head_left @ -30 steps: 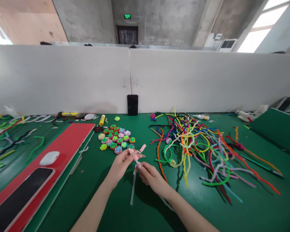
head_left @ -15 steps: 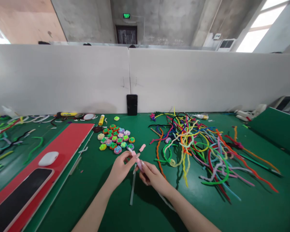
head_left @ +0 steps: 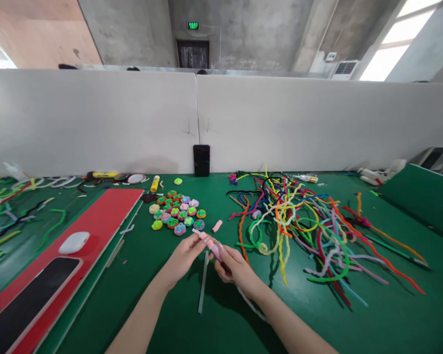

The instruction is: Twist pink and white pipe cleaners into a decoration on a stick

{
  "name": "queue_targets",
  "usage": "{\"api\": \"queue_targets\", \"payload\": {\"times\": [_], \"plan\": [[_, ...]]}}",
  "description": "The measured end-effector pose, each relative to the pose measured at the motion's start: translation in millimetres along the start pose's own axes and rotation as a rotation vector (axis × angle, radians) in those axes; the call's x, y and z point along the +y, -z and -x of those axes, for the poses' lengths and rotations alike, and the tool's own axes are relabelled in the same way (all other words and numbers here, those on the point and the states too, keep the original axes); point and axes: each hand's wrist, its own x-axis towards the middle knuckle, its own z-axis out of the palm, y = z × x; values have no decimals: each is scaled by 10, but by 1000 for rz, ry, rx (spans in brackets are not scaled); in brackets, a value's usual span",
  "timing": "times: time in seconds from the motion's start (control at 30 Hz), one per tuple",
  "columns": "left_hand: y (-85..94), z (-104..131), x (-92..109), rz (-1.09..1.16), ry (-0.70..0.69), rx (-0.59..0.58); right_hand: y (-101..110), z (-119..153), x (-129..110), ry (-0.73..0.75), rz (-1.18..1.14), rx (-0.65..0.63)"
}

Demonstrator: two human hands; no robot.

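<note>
Between my hands is a fuzzy pink and lilac strip (head_left: pixel 216 250). My left hand (head_left: pixel 184 256) pinches its upper left part, where a pale end sticks out past the fingertips. The lilac part is gripped by my right hand (head_left: pixel 233 268), from under which a pale strand (head_left: pixel 253 307) trails toward the right forearm. A short pink piece (head_left: pixel 217 226) lies on the green table just beyond the fingers. Below my hands a translucent flat stick (head_left: pixel 203 287) rests on the table. Small coloured flower-like rounds (head_left: pixel 175 211) are grouped beyond my left hand.
To the right spreads a tangled heap of coloured fuzzy stems (head_left: pixel 291 211). On the left, a red board (head_left: pixel 107 211) carries a phone (head_left: pixel 33 297) and a white case (head_left: pixel 74 242). A black phone (head_left: pixel 201 160) leans on the divider (head_left: pixel 280 123). A glue stick (head_left: pixel 155 184) stands behind the rounds.
Both hands have shifted slightly, with the fingertips closer together around the strip. The strip's pale end now points more to the left.
</note>
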Motion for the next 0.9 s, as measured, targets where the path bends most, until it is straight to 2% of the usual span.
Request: {"api": "queue_targets", "payload": {"times": [0.27, 0.43, 0.5, 0.9], "plan": [[-4, -5, -44, -34, -14, -13, 2, -11, 2, 10, 58, 46], [-53, -61, -101, -191, -81, 208, 12, -37, 3, 16, 116, 77], [-66, -72, -104, -233, -99, 254, 7, -35, -5, 10, 112, 81], [-88, -65, -105, -211, -153, 184, 21, -20, 20, -30, 7, 55]]}}
